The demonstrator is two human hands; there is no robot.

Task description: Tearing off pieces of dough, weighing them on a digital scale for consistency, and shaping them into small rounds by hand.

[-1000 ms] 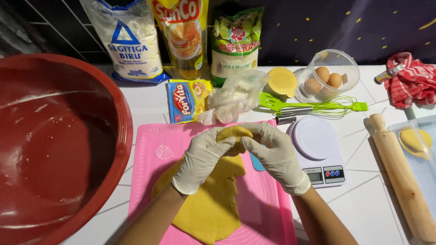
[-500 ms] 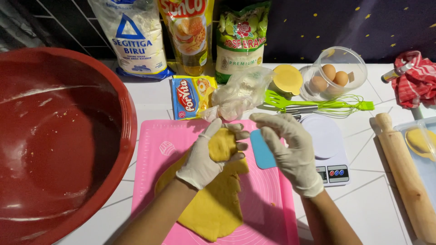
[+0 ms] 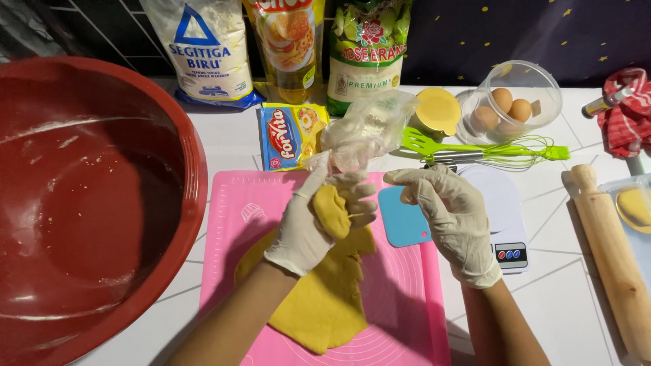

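— Why is the left hand (image 3: 308, 224) lifted off the pink mat (image 3: 234, 224)?

— It cups a small lump of yellow dough (image 3: 331, 211) in its gloved palm, fingers curled round it, so the piece sits clear of the flat sheet of dough (image 3: 325, 298) lying on the mat below.

— And the right hand (image 3: 451, 217)?

— It holds nothing. It hangs loosely half-curled just beside the lump, above the blue scraper (image 3: 403, 217), which rests on the mat's edge within easy reach.

— The rest seems pushed outward.

— Yes, the red bowl (image 3: 102, 203) sits at the left, the rolling pin (image 3: 614, 257) at the right, the scale (image 3: 505, 217) just past the scraper, and the eggs (image 3: 505, 108) and bags stand at the back, probably to leave the mat free for working.
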